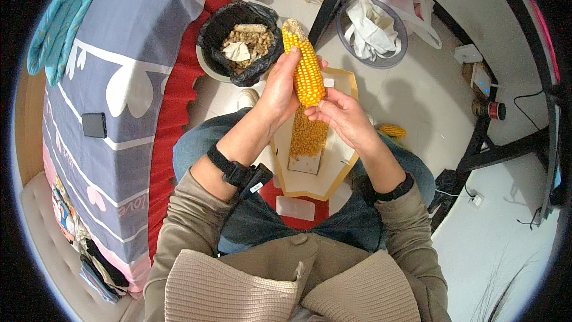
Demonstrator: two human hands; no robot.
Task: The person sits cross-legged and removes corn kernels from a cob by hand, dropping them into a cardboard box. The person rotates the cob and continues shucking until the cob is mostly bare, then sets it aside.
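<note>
A yellow ear of dried corn (pixel 304 69) is held up in front of me, tilted, with bare cob showing at its far end. My left hand (pixel 282 82) wraps around its side, thumb lying along the kernels. The fingertips of my right hand (pixel 342 109) pinch the near tip of the ear. Below the hands, loose corn kernels (pixel 308 136) fill much of a narrow rectangular box, whose pale bottom (pixel 304 164) shows at the near end. That box rests in a larger cream-coloured open carton (pixel 333 161) between my knees.
On the left stands a bin lined with a black bag (pixel 210 38), holding a bare corncob (pixel 250 28) and shells. A second corn ear (pixel 393 131) lies on the floor at right. A basin (pixel 342 31) holds white bags. A bed (pixel 129 31) with a phone (pixel 94 125) borders the left.
</note>
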